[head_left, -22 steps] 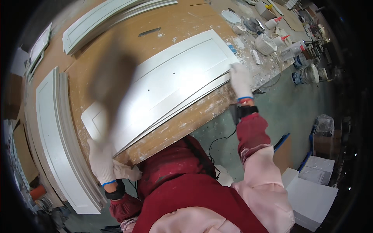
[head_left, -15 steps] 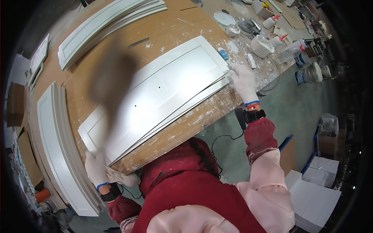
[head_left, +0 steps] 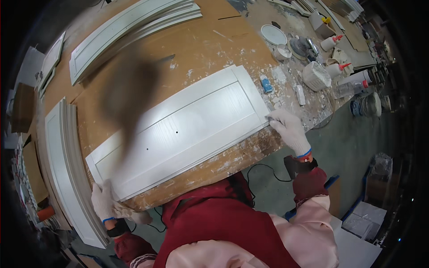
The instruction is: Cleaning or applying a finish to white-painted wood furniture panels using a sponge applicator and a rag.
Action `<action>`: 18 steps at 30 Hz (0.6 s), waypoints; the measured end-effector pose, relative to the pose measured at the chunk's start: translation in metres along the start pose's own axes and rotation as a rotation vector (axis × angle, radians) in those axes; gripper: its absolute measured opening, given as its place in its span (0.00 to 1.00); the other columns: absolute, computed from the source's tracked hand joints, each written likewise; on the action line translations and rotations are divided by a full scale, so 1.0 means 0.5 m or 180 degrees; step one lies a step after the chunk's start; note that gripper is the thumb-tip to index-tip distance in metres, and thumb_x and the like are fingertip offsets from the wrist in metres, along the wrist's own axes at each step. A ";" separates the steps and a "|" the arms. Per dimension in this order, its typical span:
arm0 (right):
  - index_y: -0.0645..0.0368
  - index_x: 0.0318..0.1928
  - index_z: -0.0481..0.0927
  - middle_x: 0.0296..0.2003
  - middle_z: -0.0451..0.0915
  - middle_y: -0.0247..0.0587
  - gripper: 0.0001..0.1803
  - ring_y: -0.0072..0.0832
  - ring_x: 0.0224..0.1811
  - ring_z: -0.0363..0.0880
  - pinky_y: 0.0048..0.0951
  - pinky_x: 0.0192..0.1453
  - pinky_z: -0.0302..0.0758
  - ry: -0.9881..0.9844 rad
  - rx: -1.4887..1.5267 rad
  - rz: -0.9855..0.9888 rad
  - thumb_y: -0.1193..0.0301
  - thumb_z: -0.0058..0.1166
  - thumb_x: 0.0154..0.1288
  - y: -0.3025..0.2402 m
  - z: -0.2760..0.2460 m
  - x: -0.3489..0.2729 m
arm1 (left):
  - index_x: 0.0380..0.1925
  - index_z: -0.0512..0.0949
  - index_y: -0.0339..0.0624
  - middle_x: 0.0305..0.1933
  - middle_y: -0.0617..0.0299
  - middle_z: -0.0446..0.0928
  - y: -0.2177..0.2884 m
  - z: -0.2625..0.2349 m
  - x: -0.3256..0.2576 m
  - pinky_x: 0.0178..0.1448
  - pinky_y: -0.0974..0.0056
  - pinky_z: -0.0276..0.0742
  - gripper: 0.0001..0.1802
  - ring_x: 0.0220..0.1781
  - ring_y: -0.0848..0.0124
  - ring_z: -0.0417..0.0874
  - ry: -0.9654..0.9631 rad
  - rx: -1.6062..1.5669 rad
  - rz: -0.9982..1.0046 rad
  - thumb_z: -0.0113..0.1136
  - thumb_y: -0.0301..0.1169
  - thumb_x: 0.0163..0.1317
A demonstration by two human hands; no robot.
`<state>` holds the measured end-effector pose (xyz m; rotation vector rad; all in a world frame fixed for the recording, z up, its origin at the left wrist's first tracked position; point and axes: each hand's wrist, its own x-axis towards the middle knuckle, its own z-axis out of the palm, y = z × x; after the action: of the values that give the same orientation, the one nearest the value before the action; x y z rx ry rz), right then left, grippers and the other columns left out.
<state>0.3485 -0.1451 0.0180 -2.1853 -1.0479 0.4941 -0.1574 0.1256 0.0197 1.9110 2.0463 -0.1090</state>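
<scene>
One gloved left grip [head_left: 103, 199] and one right grip [head_left: 288, 130] touch opposite ends of a white panel [head_left: 203, 125] on the bench [head_left: 246, 154] — whether either is closed, I cannot tell. Beyond: a white tub [head_left: 316, 77], contents unclear; a blue-labelled pail [head_left: 369, 105] — print illegible.

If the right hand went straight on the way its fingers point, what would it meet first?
The right hand would most likely meet the white panel first, at its near right corner; it seems to touch there, though depth is unclear.
</scene>
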 end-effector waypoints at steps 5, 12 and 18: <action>0.60 0.44 0.80 0.39 0.79 0.46 0.12 0.41 0.43 0.78 0.34 0.48 0.73 -0.0666 -0.0384 -0.0339 0.72 0.54 0.60 -0.033 -0.048 0.042 | 0.41 0.73 0.32 0.38 0.38 0.78 0.001 -0.005 0.005 0.47 0.50 0.71 0.25 0.44 0.44 0.79 -0.0050 -0.0147 0.0097 0.51 0.49 0.65; 0.59 0.43 0.81 0.36 0.76 0.45 0.11 0.42 0.41 0.75 0.35 0.47 0.71 -0.0731 -0.1228 -0.0948 0.70 0.54 0.61 -0.116 0.010 0.221 | 0.46 0.74 0.32 0.39 0.39 0.78 -0.024 0.012 0.015 0.48 0.51 0.70 0.25 0.43 0.44 0.78 0.0065 -0.0035 0.0032 0.46 0.47 0.69; 0.56 0.44 0.80 0.37 0.78 0.45 0.12 0.42 0.45 0.76 0.38 0.49 0.73 -0.0312 -0.1668 -0.1117 0.66 0.51 0.65 -0.039 0.033 0.330 | 0.50 0.74 0.31 0.45 0.40 0.78 0.003 0.009 0.006 0.53 0.54 0.70 0.26 0.48 0.46 0.77 0.0179 -0.0127 0.0039 0.45 0.47 0.70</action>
<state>0.4289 0.0012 0.0112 -2.3481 -1.7298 0.1755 -0.1551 0.1276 0.0150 1.9229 2.0565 -0.0118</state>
